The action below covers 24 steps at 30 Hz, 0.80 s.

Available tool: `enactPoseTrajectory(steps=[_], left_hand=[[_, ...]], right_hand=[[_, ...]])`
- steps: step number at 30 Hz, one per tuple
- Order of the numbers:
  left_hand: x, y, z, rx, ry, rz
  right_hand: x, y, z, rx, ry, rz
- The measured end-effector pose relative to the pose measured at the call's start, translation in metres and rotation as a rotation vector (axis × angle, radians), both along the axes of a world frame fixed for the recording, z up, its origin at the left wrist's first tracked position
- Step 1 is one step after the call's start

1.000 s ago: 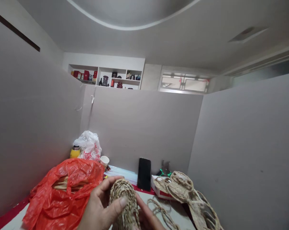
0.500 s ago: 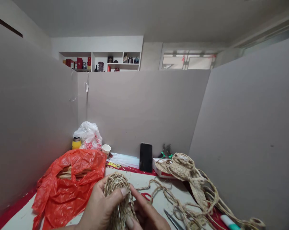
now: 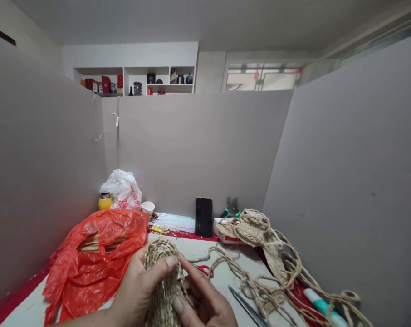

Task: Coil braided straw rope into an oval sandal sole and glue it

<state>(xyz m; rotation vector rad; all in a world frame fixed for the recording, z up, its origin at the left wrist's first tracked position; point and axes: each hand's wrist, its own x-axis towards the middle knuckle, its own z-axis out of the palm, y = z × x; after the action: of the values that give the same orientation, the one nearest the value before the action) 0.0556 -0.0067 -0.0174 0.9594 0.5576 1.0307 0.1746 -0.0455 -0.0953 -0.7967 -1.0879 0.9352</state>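
Braided piece [image 3: 162, 302]: rough, matt plant-fibre cord, ridged all over.
Loose cord [image 3: 268, 303]: same coarse twisted fibre, from where I stand.
Red bag [image 3: 88, 277]: thin plastic, glossy, crinkled.
White bag [image 3: 119, 184]: thin translucent plastic, crumpled.
Pointed tool [image 3: 245, 305]: smooth metal, grey sheen.
Scissors [image 3: 208, 270]: handle smooth red plastic.
Phone [image 3: 204, 218]: smooth, glass-like front.
Cup [image 3: 148, 208]: paper by its look, matt.
Partition [image 3: 192, 145]: smooth, matt.

At bottom centre a braided piece [image 3: 165, 293] lies between left hand [image 3: 139, 286] and right hand [image 3: 207, 297] — a plastic bag [image 3: 86, 279] at lower left, jar [image 3: 105, 201] and cup [image 3: 148, 208] behind it, phone [image 3: 204, 218] beyond the piece, rope [image 3: 249, 282] and marker [image 3: 323, 306] at lower right — with shelves [image 3: 134, 55] at upper left, behind the partition [image 3: 192, 145].
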Motion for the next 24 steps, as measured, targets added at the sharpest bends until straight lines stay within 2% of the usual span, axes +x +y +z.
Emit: enactPoseTrajectory(steps=[3,6,13,24], left_hand=[[0.001,0.004,-0.002,-0.017,0.008,0.002],[0.001,0.006,-0.002,-0.035,-0.015,0.001],[0.0,0.008,0.0,-0.056,-0.014,-0.049],[0.003,0.01,-0.007,-0.121,0.014,-0.142]], right_hand=[[0.002,0.0,0.003,-0.017,-0.011,-0.002],[0.004,-0.002,0.011,-0.048,-0.027,-0.067],[0.003,-0.006,0.029,0.005,-0.056,-0.178],[0.009,-0.002,0.024,-0.067,-0.117,-0.212]])
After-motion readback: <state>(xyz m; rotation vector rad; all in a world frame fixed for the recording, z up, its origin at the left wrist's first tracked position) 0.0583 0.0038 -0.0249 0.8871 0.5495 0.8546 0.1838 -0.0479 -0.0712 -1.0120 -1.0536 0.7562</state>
